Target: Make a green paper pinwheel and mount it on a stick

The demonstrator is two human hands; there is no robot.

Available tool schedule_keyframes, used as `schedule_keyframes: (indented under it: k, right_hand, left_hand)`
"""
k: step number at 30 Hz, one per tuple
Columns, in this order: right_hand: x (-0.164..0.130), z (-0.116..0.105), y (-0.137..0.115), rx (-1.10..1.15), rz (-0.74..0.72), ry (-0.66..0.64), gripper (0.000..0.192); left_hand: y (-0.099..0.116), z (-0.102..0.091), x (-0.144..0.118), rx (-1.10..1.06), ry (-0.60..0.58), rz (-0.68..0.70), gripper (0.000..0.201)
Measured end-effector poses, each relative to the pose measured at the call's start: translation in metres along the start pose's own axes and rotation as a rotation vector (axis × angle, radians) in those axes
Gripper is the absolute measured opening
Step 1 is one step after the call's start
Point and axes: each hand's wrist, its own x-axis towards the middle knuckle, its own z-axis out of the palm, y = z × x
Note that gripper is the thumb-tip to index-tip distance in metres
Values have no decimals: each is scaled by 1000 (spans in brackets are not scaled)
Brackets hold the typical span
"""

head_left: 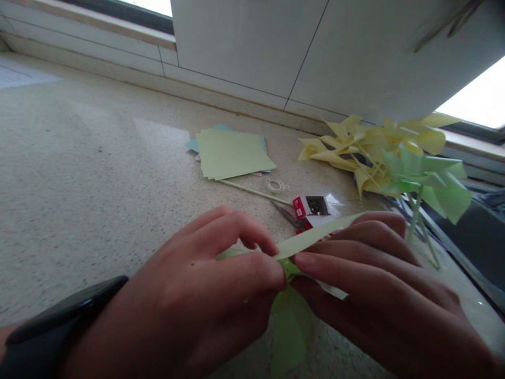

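My left hand [197, 295] and my right hand [379, 295] meet low in the middle of the view, both pinching a piece of light green paper [307, 239]. One flap of it sticks up and to the right between my fingertips; another flap hangs down below my hands. A black watch is on my left wrist. The paper's centre is hidden by my fingers.
On the speckled stone counter [90, 173] lie a stack of green and blue paper sheets [231, 152], a thin pale stick [252, 190], a tape roll [275, 185], a small red-and-white box [311, 206], scissors [290, 216], and yellow [366, 147] and green pinwheels [430, 184] at right.
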Motion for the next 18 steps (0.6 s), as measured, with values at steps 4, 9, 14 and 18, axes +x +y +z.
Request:
schedule_keyframes:
  k: [4, 9, 14, 18]
  right_hand:
    - [3, 1, 1, 35, 2, -11, 35]
    - [4, 3, -1, 118, 24, -6, 39]
    - [-1, -1, -2, 125, 17, -43, 37]
    - [-5, -6, -4, -2, -19, -128, 32]
  left_hand:
    - [-1, -1, 2, -17, -14, 0, 19]
    - [-2, 0, -3, 8, -15, 22, 21]
    - [2, 3, -7, 125, 26, 50, 26]
    - [8, 2, -8, 375, 105, 78, 31]
